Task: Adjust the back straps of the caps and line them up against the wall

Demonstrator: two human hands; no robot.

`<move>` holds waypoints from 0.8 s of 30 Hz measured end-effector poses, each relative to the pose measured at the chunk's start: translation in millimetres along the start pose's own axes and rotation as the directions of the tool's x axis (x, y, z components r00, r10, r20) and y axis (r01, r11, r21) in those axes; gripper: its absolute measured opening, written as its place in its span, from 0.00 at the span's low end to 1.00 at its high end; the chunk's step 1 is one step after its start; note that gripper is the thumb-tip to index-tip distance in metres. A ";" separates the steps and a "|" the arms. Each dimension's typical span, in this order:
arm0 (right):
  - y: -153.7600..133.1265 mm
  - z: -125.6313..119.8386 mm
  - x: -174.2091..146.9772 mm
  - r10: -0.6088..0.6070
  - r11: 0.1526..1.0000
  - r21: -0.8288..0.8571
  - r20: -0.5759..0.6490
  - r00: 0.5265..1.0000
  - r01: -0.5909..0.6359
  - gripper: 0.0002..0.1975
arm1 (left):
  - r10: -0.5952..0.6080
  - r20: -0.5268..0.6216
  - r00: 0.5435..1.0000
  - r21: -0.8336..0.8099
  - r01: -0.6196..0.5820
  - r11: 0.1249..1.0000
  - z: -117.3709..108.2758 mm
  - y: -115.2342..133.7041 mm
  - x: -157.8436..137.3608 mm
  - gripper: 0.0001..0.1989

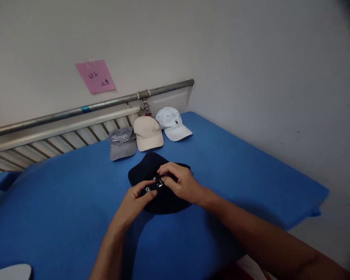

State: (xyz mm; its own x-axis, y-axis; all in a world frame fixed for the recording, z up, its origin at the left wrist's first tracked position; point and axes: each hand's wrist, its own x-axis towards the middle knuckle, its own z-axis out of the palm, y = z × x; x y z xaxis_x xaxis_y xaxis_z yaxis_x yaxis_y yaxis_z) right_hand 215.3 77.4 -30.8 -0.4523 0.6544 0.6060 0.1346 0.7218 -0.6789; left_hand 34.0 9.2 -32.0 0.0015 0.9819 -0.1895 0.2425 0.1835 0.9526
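A black cap (pixel 167 204) lies on the blue-covered table (pixel 76 210), its back strap and small metal buckle showing between my hands. My left hand (pixel 138 197) pinches the strap on the left side, thumb and fingers closed around it. On the other side of the buckle, my right hand (pixel 182 182) has its thumb and fingertips closed on the strap. The fingers partly hide the strap, so its exact fastening cannot be made out.
Along the back stand a grey cap (pixel 123 146), a beige cap (pixel 148 134) and a white cap (pixel 172 122). Behind them are a radiator (pixel 67 142) and a metal pipe (pixel 111 102). A pink note (pixel 95 77) hangs on the wall. A white rounded object (pixel 10 272) shows at lower left.
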 end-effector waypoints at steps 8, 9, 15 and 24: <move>5.1 -9.6 2.9 0.046 0.990 -0.143 0.307 0.951 -0.002 0.12 | 0.074 -0.026 0.997 -0.073 -0.076 0.994 -3.5 -2.0 2.4 0.11; 8.1 -8.9 2.6 0.065 0.987 -0.158 0.310 0.948 -0.016 0.11 | 0.068 -0.022 0.997 -0.067 -0.070 0.995 -4.6 -2.0 1.3 0.10; 25.1 -16.0 7.2 0.309 0.949 -0.065 -0.013 0.951 -0.310 0.08 | 0.121 0.033 0.992 -0.108 -0.117 0.987 -13.4 -4.3 -4.3 0.10; 22.4 -30.7 15.5 0.524 0.678 0.679 -0.176 0.833 -0.282 0.03 | 0.456 -0.314 0.833 0.480 -0.275 0.833 -50.4 -58.8 39.5 0.27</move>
State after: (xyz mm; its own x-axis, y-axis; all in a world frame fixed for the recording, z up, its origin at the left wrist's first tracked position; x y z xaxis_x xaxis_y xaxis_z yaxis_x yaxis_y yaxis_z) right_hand 238.4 110.6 -23.8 -0.1509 0.9632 0.2223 -0.3797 0.1512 -0.9127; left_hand -29.1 39.5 -83.5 -0.1928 0.9163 0.3509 0.6670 -0.1399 0.7318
